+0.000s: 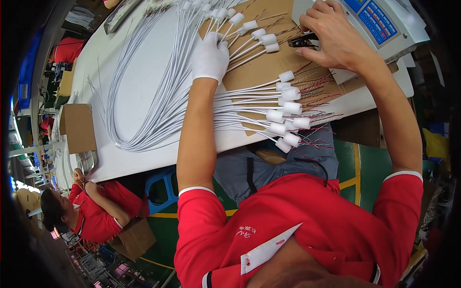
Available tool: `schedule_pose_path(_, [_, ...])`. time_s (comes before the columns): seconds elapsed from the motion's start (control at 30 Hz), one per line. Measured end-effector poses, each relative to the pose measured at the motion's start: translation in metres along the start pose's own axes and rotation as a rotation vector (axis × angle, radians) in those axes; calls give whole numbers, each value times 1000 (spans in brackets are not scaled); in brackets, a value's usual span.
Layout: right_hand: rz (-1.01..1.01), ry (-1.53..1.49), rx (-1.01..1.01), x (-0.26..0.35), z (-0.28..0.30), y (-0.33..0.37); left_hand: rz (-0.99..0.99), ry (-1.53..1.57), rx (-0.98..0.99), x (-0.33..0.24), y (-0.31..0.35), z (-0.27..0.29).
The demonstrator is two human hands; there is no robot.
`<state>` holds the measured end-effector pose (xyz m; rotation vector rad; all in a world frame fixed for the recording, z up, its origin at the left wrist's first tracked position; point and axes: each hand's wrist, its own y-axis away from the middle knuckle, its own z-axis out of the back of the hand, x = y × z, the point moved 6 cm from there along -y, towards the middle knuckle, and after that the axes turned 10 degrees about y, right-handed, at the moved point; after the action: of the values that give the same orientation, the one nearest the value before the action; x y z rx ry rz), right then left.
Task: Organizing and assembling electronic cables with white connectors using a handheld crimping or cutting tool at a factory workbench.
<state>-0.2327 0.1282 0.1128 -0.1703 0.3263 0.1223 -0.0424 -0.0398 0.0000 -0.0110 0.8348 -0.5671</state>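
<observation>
A white glove covers my left hand [210, 60], whose fingers curl closed among the white cables [180, 62]. They seem to grip one of these cables; the exact hold is hidden under the glove. White cylindrical caps [249, 26] sit near the cable ends, with thin twisted wires sticking out past them. Bare, my right hand [331, 36] is beside the instrument, thumb and fingers around a small black clip [304, 41]. Wire tips from the upper cables point toward this clip. Nearer to me, another group of capped cables [289, 106] has red twisted wires at its ends.
Brown cardboard [269, 62] lies on the white table [144, 168] under the cable ends. A pale instrument [403, 29] with a blue keypad stands at the far right. At lower left, a person in red [105, 206] sits by the table near a cardboard box [80, 128] and a blue stool [163, 189].
</observation>
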Motion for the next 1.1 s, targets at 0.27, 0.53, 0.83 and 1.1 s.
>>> schedule_pose_path(0.27, [140,-107,-324,-2,-8,-2,-129,-4,9,5,-6,-5])
schedule_pose_path(0.53, [395,-319,-918,-6,-5,17,-29,124,-31,13,-8,-3])
schedule_pose_path(0.83, [-8,-38,-81,5,0,6,-439,-26,90,-46,21,-2])
schedule_pose_path(1.1, [20,-38,-156,1,-9,9,-710,-61,58,-93,51,-32])
